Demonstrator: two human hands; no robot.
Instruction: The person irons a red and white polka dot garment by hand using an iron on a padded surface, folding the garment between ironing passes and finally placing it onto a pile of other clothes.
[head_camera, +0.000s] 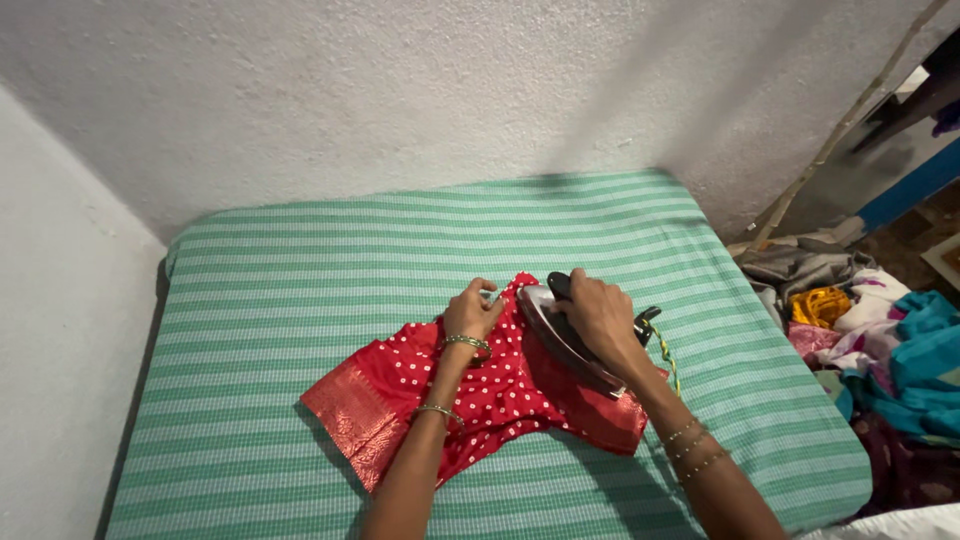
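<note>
Two forearms reach in: left hand pins the red blouse flat, right hand grips the iron; ironing looks midway, sleeve still unpressed.

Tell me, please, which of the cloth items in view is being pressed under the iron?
The red blouse with white dots, spread on the green striped bed. The right hand holds the iron on it; the other clothes lie heaped at the right.
</note>
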